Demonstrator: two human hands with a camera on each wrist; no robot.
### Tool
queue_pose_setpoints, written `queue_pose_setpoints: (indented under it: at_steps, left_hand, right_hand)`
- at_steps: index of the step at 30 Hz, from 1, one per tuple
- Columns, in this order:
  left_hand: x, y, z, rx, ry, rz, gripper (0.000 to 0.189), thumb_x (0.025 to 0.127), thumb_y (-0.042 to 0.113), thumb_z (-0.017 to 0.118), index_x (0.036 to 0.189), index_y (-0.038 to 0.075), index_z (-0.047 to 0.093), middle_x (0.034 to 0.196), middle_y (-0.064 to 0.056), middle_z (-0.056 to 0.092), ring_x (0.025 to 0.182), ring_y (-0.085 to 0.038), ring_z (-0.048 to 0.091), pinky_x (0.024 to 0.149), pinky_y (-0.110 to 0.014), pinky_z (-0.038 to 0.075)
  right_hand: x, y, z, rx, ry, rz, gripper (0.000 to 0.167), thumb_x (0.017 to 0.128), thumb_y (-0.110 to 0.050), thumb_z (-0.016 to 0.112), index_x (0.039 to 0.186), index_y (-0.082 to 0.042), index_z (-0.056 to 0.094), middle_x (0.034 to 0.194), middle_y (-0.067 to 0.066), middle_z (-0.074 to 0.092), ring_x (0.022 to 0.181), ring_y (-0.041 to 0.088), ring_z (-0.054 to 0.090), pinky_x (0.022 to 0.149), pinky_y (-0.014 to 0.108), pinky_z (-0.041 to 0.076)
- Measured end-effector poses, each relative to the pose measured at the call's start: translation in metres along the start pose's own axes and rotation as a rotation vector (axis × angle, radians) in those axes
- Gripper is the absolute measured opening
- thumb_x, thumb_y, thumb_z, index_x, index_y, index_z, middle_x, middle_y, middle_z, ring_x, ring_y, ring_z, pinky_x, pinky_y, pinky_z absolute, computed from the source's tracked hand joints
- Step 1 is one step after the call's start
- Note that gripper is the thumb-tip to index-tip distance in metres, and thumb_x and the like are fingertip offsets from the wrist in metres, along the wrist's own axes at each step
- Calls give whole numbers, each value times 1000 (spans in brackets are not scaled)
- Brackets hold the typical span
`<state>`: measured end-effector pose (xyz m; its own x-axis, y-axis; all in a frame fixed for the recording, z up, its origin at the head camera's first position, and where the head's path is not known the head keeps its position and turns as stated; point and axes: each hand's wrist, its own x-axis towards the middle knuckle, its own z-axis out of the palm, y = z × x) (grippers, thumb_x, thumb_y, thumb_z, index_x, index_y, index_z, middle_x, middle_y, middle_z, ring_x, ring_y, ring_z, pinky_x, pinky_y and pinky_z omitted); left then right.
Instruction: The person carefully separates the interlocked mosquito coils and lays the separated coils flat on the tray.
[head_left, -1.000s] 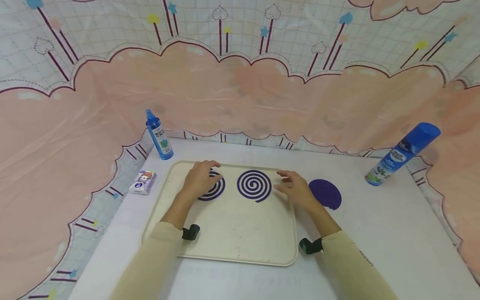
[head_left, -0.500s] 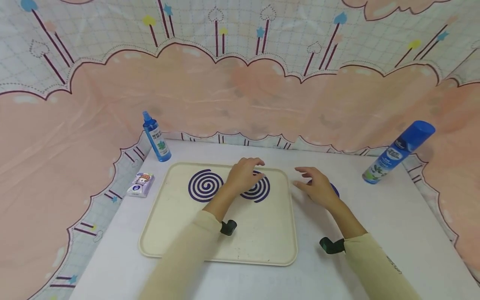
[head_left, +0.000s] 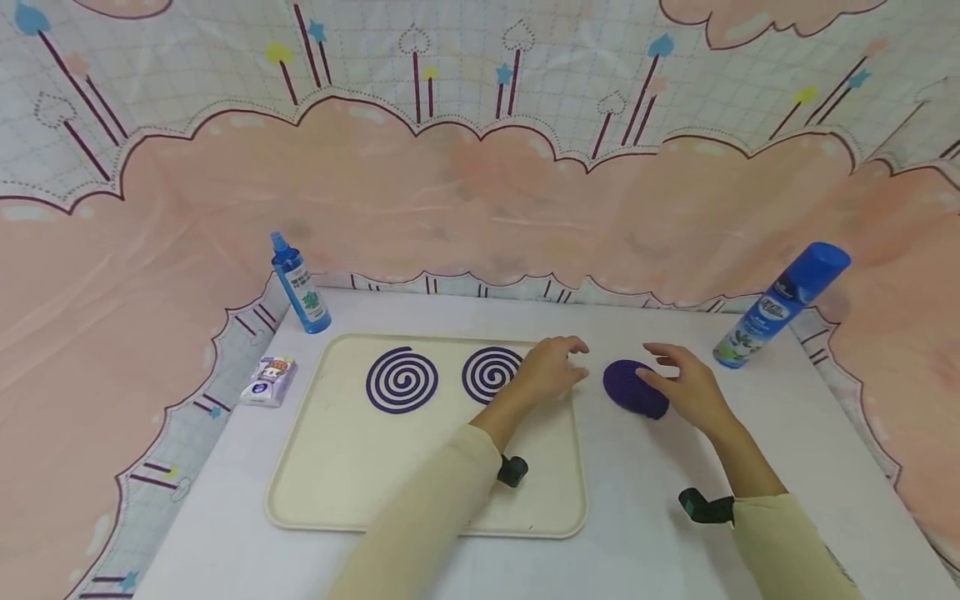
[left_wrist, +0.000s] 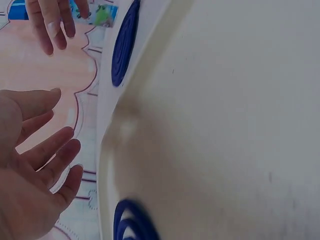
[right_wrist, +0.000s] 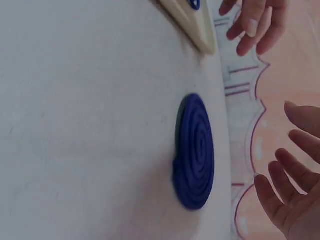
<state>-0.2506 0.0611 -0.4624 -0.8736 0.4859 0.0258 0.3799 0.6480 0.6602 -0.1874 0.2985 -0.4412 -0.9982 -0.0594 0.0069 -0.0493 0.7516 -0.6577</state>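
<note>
The round dark-blue coil [head_left: 633,390] lies flat on the white table [head_left: 630,508], just right of the tray [head_left: 337,467] and between the two hands; the right hand [head_left: 686,387] is the nearer, off the coil's right side, its thumb overlapping the edge as I look down; the dim right wrist view shows those fingers apart from it, so I take it they aren't touching, though I can't swear to it; the left hand [head_left: 549,371] hangs above the tray's far right corner, with the coil away to its right; both hands are empty, fingers loosely spread; being nearly a disc, the coil has no true long axis, so to my mind any grip depends on its rim, the right side favouring the right hand; on the tray sit two looser spirals, the left one [head_left: 401,381] whole, the right one [head_left: 487,375] partly hidden.
</note>
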Motion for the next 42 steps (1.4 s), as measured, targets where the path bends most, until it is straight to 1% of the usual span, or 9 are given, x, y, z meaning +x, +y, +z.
queue_pose_setpoints:
  at_steps: [6, 11, 16, 19, 23, 25, 32, 37, 42]
  left_hand:
    - [12, 13, 22, -12, -26, 37, 34, 96, 22, 70, 129, 15, 66, 132, -7, 70, 116, -21, 67, 102, -31, 52]
    - [20, 23, 38, 12, -40, 52, 33, 95, 21, 73, 127, 14, 67, 123, -8, 72, 111, -20, 67, 100, -29, 53]
    - [25, 25, 54, 62, -53, 21, 36, 96, 31, 71, 129, 17, 67, 125, -5, 71, 120, -21, 64, 105, -29, 51]
    - [26, 27, 62, 95, -54, 4, 40, 96, 37, 70, 130, 17, 67, 126, -6, 70, 119, -22, 63, 103, -29, 51]
    - [28, 29, 67, 161, -34, -14, 41, 94, 40, 72, 128, 16, 67, 124, -5, 69, 115, -21, 60, 98, -27, 49]
    - [28, 28, 69, 192, -32, -27, 43, 93, 42, 72, 128, 17, 67, 125, -5, 66, 116, -21, 57, 98, -27, 49]
    - [26, 31, 78, 307, -71, -75, 56, 88, 47, 78, 137, 23, 63, 134, 0, 59, 124, -18, 53, 102, -29, 50]
    - [25, 32, 79, 330, -61, -65, 56, 86, 45, 80, 135, 24, 64, 135, 1, 60, 125, -17, 54, 100, -29, 50]
    - [28, 32, 77, 298, -55, -75, 58, 82, 43, 84, 133, 25, 65, 134, 2, 61, 124, -17, 54, 100, -29, 50]
  right_hand:
    - [-10, 20, -6, -3, -6, 84, 57, 103, -33, 60, 149, -3, 46, 154, 29, 44, 138, 49, 47, 107, 63, 49]
    - [-16, 34, -3, 25, -21, 153, 60, 103, -37, 59, 150, -4, 45, 154, 30, 44, 139, 50, 45, 106, 65, 48]
    - [-20, 44, 5, 31, -18, 199, 60, 103, -36, 59, 151, -4, 45, 150, 33, 48, 138, 52, 46, 106, 66, 46]
    - [-22, 48, 9, 23, -17, 226, 60, 103, -36, 60, 150, -3, 45, 149, 34, 48, 137, 52, 47, 109, 66, 44]
    - [-22, 49, 17, 20, -9, 244, 59, 102, -35, 61, 149, -2, 46, 149, 35, 47, 136, 52, 49, 111, 66, 42]
    - [-21, 49, 21, 3, 0, 245, 59, 102, -34, 62, 149, -2, 47, 148, 35, 48, 136, 53, 49, 111, 66, 41]
    - [-25, 49, 33, -59, 27, 235, 55, 98, -23, 67, 146, 0, 51, 148, 35, 49, 140, 56, 42, 113, 69, 37]
    - [-27, 48, 37, -64, 59, 188, 52, 95, -16, 69, 142, 2, 54, 147, 35, 49, 139, 55, 44, 114, 67, 38]
    - [-27, 48, 36, -50, 87, 184, 51, 93, -14, 71, 140, 1, 57, 142, 36, 54, 129, 53, 54, 106, 64, 46]
